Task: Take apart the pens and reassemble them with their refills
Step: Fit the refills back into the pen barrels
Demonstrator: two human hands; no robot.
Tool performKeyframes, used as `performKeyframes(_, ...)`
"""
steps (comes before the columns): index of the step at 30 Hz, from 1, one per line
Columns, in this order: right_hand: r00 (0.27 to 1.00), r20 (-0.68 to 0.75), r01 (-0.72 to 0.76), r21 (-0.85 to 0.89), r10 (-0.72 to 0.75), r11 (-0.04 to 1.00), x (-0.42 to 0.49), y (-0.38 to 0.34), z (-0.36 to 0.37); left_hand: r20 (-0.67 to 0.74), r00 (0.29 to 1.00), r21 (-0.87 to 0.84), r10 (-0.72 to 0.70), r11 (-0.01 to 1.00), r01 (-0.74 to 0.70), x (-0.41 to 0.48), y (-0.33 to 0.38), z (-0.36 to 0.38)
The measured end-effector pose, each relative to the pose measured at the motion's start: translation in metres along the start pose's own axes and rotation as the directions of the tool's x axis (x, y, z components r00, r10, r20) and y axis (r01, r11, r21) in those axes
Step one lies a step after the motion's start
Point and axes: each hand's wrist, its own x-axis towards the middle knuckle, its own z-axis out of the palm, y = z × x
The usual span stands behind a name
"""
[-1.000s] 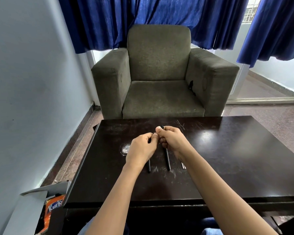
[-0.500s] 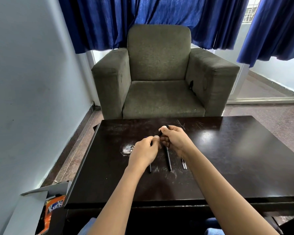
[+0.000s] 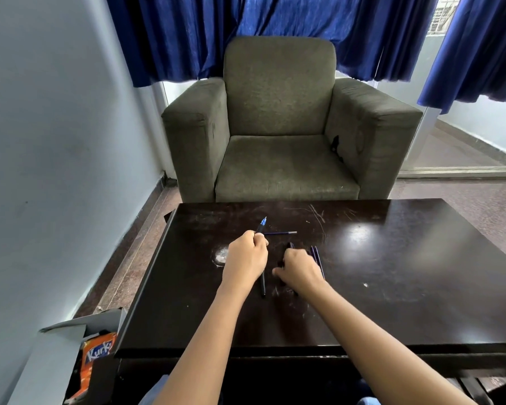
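Observation:
My left hand [image 3: 246,260] grips a dark pen barrel [image 3: 261,225] whose blue tip points up and away from me. A thin refill [image 3: 281,233] lies on the dark table [image 3: 392,273] just right of that tip. My right hand [image 3: 300,268] rests low on the table with fingers curled round a black pen [image 3: 290,246], whose end sticks out past the knuckles. Another black pen [image 3: 263,286] lies on the table below my left hand. Two thin refills [image 3: 317,258] lie side by side right of my right hand.
A grey-green armchair [image 3: 278,135] stands right behind the table's far edge. On the floor at the near left sits an open cardboard box [image 3: 56,346] with an orange snack packet [image 3: 95,353]. A wall runs along the left.
My hands were together on one pen above the table. Now they have parted: the left holds the barrel alone, a refill lies on the table, and the right has dropped onto another pen.

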Motion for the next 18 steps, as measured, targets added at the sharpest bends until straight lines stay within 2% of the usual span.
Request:
performKeyframes(3,1.0,0.008,0.028,-0.094,-0.027,0.995,-0.004,0.001,0.014,0.008,1.0,0.031,0.015,0.999,-0.016,0.0,-0.002,0.002)
performKeyframes(13,0.998,0.027,0.052,-0.144,-0.048,0.988,-0.004,0.002,0.022,0.039,0.999,0.075,0.037,0.996,-0.04,-0.001,-0.002,0.002)
performKeyframes(16,1.0,-0.012,0.008,-0.072,-0.009,0.997,0.001,-0.007,0.008,0.031,0.999,0.076,0.023,0.997,-0.025,0.0,-0.002,0.002)
performKeyframes(18,0.996,-0.09,-0.02,0.084,0.027,0.996,0.006,-0.015,-0.01,0.026,1.0,0.069,0.01,0.998,-0.011,0.001,-0.003,0.002)
